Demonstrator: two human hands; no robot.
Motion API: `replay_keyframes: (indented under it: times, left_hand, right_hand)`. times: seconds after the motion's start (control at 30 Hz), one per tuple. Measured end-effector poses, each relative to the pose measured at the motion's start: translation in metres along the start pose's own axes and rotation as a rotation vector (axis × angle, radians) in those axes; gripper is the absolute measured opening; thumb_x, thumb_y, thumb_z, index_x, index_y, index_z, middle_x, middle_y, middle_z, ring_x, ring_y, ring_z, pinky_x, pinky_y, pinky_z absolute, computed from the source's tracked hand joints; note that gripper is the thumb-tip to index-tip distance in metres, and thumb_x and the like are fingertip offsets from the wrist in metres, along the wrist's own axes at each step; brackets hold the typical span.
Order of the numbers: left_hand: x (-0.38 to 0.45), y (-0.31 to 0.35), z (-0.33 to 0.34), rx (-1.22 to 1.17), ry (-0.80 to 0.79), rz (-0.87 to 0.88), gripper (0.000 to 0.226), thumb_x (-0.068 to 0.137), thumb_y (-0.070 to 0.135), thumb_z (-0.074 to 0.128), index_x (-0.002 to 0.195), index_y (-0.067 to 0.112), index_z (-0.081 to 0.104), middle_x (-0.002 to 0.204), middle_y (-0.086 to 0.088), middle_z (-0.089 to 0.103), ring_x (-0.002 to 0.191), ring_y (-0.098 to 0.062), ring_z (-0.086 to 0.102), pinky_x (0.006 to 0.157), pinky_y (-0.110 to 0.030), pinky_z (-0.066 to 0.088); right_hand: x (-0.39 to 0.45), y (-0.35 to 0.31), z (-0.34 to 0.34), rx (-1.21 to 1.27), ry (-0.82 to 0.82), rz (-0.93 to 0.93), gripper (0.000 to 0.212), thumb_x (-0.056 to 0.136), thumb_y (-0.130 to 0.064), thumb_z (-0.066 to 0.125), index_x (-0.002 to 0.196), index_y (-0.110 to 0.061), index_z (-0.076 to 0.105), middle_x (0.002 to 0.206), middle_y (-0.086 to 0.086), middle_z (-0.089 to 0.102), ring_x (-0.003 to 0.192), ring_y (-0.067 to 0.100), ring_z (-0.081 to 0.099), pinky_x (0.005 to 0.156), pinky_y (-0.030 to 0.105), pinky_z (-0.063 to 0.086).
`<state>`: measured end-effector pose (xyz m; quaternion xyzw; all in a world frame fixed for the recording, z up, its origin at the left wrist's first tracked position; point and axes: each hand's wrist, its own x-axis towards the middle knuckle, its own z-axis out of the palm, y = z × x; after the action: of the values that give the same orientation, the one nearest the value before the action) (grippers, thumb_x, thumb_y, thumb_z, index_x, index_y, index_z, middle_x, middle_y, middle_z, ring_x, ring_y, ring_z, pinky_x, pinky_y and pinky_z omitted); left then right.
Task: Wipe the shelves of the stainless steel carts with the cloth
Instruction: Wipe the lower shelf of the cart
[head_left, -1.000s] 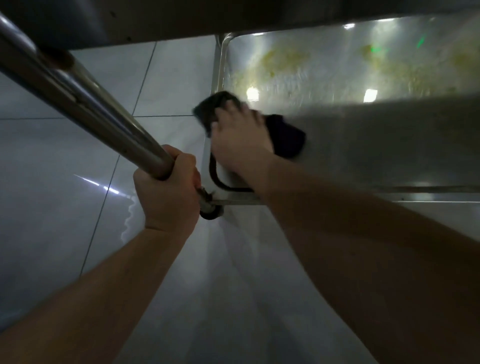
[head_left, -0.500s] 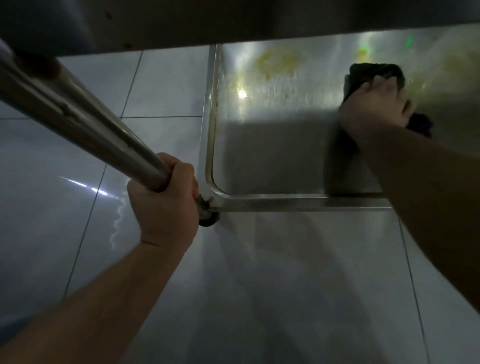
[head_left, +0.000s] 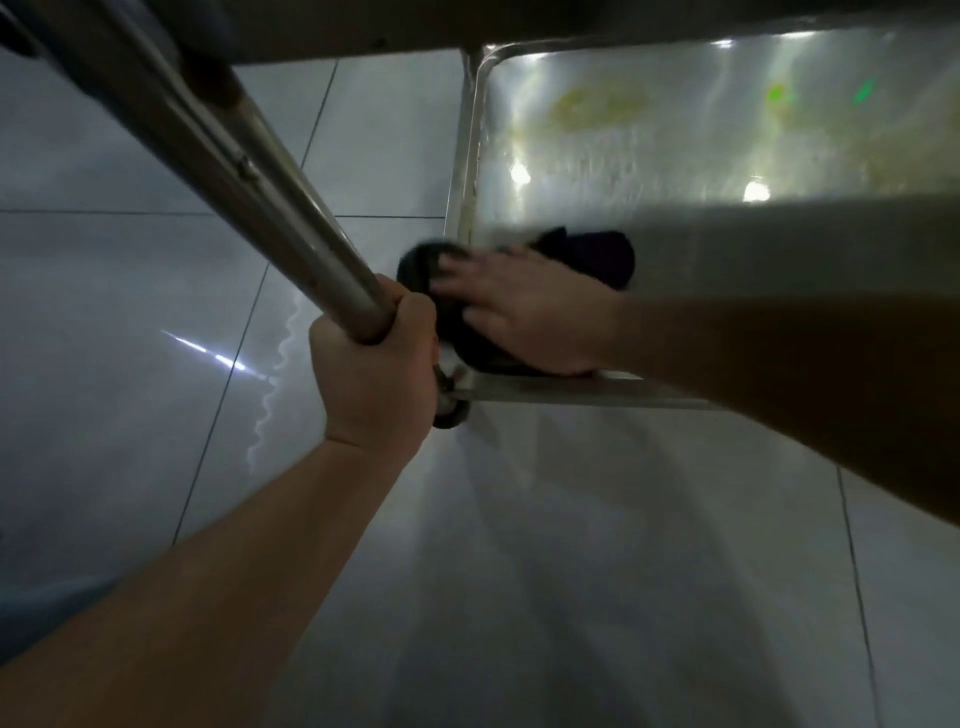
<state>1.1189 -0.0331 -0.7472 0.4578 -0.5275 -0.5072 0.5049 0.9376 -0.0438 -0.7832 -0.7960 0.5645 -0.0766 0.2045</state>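
The bottom shelf (head_left: 649, 156) of the stainless steel cart lies below me, shiny, with yellowish smears toward its far side. A dark cloth (head_left: 597, 254) sits at the shelf's near left corner, partly over the raised rim. My right hand (head_left: 524, 312) presses flat on the cloth, fingers spread and blurred by motion. My left hand (head_left: 379, 374) grips the cart's steel upright tube (head_left: 249, 171), which runs up to the top left.
A caster wheel (head_left: 452, 410) sits under the shelf's near left corner, just beside my left hand. A higher shelf's dark underside (head_left: 467, 26) spans the top. Glossy grey floor tiles (head_left: 571, 571) surround the cart.
My right hand has swept the cloth from the shelf's right side back to its near left corner. My left hand has kept its grip on the tube.
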Motion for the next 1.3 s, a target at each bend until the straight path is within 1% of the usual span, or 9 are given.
replay_keyframes:
  times: [0.17, 0.33, 0.4, 0.57, 0.7, 0.93, 1.03, 1.13, 1.3]
  left_hand:
    - [0.0, 0.0, 0.002, 0.03, 0.021, -0.023, 0.028, 0.077, 0.01, 0.06, 0.057, 0.029, 0.056, 0.051, 0.002, 0.049, 0.05, -0.019, 0.048, 0.054, -0.03, 0.043]
    - [-0.003, 0.002, 0.001, 0.04, 0.024, -0.069, 0.017, 0.076, 0.01, 0.06, 0.065, 0.014, 0.048, 0.053, -0.004, 0.043, 0.05, -0.02, 0.043, 0.046, -0.029, 0.041]
    - [-0.001, 0.001, 0.001, 0.044, 0.01, -0.073, 0.016, 0.074, 0.011, 0.061, 0.066, 0.012, 0.049, 0.054, -0.005, 0.042, 0.05, -0.02, 0.042, 0.047, -0.031, 0.04]
    - [0.0, 0.0, -0.003, 0.035, -0.016, -0.058, 0.014, 0.068, 0.025, 0.064, 0.059, 0.027, 0.054, 0.053, 0.0, 0.048, 0.049, -0.017, 0.046, 0.05, -0.029, 0.044]
    - [0.001, -0.001, -0.003, 0.019, -0.033, -0.04, 0.017, 0.077, 0.01, 0.062, 0.066, 0.02, 0.055, 0.053, 0.004, 0.053, 0.049, -0.013, 0.052, 0.054, -0.025, 0.048]
    - [-0.007, 0.007, -0.002, 0.229, 0.063, -0.082, 0.01, 0.076, 0.022, 0.065, 0.068, 0.025, 0.06, 0.062, 0.003, 0.065, 0.061, -0.014, 0.063, 0.059, -0.026, 0.055]
    - [-0.017, 0.0, -0.004, 0.34, 0.105, -0.234, 0.028, 0.069, 0.04, 0.073, 0.092, 0.027, 0.063, 0.077, 0.012, 0.067, 0.072, -0.005, 0.065, 0.064, -0.024, 0.054]
    - [-0.04, -0.012, -0.004, 0.528, 0.107, -0.467, 0.05, 0.063, 0.045, 0.076, 0.102, 0.016, 0.067, 0.088, 0.003, 0.065, 0.087, -0.02, 0.064, 0.076, -0.035, 0.049]
    - [-0.089, -0.025, 0.009, 0.538, 0.041, -0.799, 0.011, 0.089, 0.018, 0.073, 0.089, 0.015, 0.062, 0.088, -0.003, 0.055, 0.079, -0.02, 0.052, 0.081, -0.038, 0.042]
  right_hand:
    - [-0.042, 0.014, -0.002, -0.058, -0.161, -0.118, 0.054, 0.111, -0.047, 0.019, 0.164, -0.037, 0.022, 0.173, -0.016, 0.012, 0.158, 0.003, 0.002, 0.121, 0.021, -0.01]
    - [0.036, 0.04, -0.029, 0.005, 0.091, 0.365, 0.053, 0.112, -0.034, 0.025, 0.164, -0.024, 0.028, 0.172, 0.001, 0.023, 0.158, 0.025, 0.019, 0.128, 0.05, 0.011]
    - [0.057, 0.033, -0.026, 0.016, 0.104, 0.424, 0.055, 0.111, -0.033, 0.023, 0.163, -0.021, 0.029, 0.171, 0.001, 0.025, 0.157, 0.028, 0.018, 0.127, 0.057, 0.01]
    - [0.032, -0.003, -0.006, 0.084, 0.092, 0.245, 0.053, 0.11, -0.036, 0.028, 0.162, -0.027, 0.034, 0.173, -0.001, 0.022, 0.158, 0.022, 0.017, 0.127, 0.05, 0.007]
    - [-0.02, -0.02, 0.018, 0.07, -0.05, 0.031, 0.053, 0.111, -0.045, 0.025, 0.164, -0.039, 0.027, 0.174, -0.01, 0.014, 0.16, 0.012, 0.006, 0.125, 0.037, -0.003]
    - [-0.079, 0.004, 0.018, 0.01, -0.031, 0.055, 0.053, 0.111, -0.049, 0.021, 0.163, -0.038, 0.027, 0.172, -0.013, 0.018, 0.159, 0.007, 0.007, 0.126, 0.033, -0.003]
    - [-0.113, 0.027, 0.012, -0.027, -0.043, 0.085, 0.054, 0.111, -0.05, 0.016, 0.164, -0.04, 0.021, 0.173, -0.013, 0.015, 0.159, 0.006, 0.004, 0.127, 0.034, -0.004]
    - [-0.15, 0.051, 0.005, -0.047, -0.049, 0.13, 0.061, 0.106, -0.057, 0.006, 0.164, -0.041, 0.017, 0.173, -0.015, 0.013, 0.159, 0.004, 0.0, 0.128, 0.035, -0.003]
    - [-0.205, 0.086, -0.004, -0.053, -0.033, 0.188, 0.066, 0.102, -0.062, 0.0, 0.163, -0.043, 0.013, 0.172, -0.017, 0.011, 0.154, -0.002, -0.005, 0.124, 0.031, -0.006]
